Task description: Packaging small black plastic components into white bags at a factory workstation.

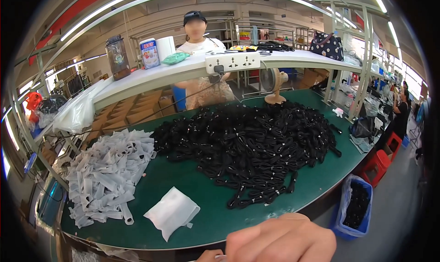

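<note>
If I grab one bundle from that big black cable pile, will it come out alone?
Probably not. The black cable pile looks tangled, so neighbouring bundles would likely drag along. Each bundle seems tied in a coil, so it should keep its shape yet bend floppily. It is unlikely to roll away on the green table.

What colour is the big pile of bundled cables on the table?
Black, seen in the head view: the cable pile.

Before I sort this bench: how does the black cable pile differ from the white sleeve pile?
The black cable pile is dark, much larger, and sits centre to right; the white sleeve pile is pale, smaller, and lies at the left. The cables are coiled bundles, the sleeves flat strips. Both rest loose on the green table.
</note>
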### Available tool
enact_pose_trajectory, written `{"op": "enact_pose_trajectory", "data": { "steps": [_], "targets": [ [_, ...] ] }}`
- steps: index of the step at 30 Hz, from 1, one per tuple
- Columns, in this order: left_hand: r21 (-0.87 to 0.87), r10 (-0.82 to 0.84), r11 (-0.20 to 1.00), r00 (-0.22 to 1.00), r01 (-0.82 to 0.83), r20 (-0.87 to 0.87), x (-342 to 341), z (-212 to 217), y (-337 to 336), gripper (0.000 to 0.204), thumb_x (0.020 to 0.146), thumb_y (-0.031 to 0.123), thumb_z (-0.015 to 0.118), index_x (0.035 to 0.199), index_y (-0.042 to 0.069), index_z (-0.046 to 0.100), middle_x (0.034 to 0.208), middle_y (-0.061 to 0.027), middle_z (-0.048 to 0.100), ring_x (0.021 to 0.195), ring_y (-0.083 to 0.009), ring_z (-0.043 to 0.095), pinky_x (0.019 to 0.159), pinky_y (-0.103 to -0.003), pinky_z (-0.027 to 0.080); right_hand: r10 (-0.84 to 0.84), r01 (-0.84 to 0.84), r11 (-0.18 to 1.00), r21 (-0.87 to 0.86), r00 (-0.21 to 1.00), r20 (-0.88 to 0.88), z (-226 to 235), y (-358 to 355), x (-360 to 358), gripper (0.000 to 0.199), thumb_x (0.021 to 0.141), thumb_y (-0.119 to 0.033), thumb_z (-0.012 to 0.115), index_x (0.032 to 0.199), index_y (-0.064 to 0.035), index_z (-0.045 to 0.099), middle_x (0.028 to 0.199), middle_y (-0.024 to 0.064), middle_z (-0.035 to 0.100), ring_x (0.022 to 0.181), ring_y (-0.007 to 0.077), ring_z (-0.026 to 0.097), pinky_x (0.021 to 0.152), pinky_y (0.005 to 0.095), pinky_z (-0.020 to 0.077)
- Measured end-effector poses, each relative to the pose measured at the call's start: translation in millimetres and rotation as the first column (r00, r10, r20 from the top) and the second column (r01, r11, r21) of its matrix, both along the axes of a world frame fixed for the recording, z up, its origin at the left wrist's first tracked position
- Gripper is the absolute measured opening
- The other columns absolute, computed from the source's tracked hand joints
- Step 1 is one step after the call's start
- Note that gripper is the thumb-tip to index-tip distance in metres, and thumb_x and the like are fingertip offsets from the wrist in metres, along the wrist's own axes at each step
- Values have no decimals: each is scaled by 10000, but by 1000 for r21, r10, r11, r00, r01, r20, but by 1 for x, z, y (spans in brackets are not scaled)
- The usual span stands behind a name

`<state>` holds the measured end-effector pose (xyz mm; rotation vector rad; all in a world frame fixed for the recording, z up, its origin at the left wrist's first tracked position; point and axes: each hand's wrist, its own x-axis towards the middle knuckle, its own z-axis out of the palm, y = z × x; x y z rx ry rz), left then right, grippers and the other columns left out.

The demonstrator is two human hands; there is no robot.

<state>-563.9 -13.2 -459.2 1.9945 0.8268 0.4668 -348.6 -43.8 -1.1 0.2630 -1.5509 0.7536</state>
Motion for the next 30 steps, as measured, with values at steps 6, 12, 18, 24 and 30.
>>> {"op": "enact_pose_trajectory", "data": {
  "steps": [6, 12, 18, 24, 30],
  "targets": [
    [8, -17, 1000, 994, 18, -110, 12, -16, -1, 159, 815, 159, 676, 877, 17, 641, 851, -214, 628, 800, -389, 633, 689, -444, 484, 126, -130, 989, -69, 990, -58, 1, -21, -12, 246, 882, -259, 740, 856, -16, 762, 776, 69, 639, 582, 167, 548, 492, 281, 371],
    [-55, -178, 984, 930, 170, -322, -5, 18, 8, 336, 865, 233, 694, 1146, 63, 626, 1082, -168, 621, 1002, -364, 629, 857, -453, 516, 83, -76, 995, 59, 988, -127, -22, 8, -34, 196, 860, -229, 723, 825, -38, 754, 713, 86, 640, 587, 195, 575, 518, 321, 445],
    [-25, -52, 998, 975, 58, 217, -40, 138, 18, 236, 880, 176, 702, 1090, 72, 675, 1043, -114, 669, 974, -272, 648, 834, -385, 530, -302, 440, 887, -141, 783, 543, -102, 101, -36, 95, 843, -75, 658, 872, 5, 701, 806, 91, 649, 688, 207, 631, 585, 300, 483],
    [598, 329, 715, 929, -363, 171, -86, 196, 83, 389, 765, 192, 818, 1120, 94, 692, 1064, -117, 674, 1019, -292, 632, 883, -379, 522, -386, 830, 552, 79, 170, 906, -301, 198, -42, 306, 784, -205, 715, 1062, -82, 677, 953, 127, 643, 863, 283, 664, 756, 389, 555],
    [702, 637, 594, 763, -392, -113, -121, 141, 167, 628, 749, 366, 807, 1266, 81, 592, 1241, -188, 585, 1193, -358, 536, 969, -425, 475, -353, 843, 491, 218, -36, 935, -359, 212, -69, 202, 819, -198, 672, 982, -85, 637, 956, 130, 625, 889, 355, 657, 724, 458, 559]
  ]
}}
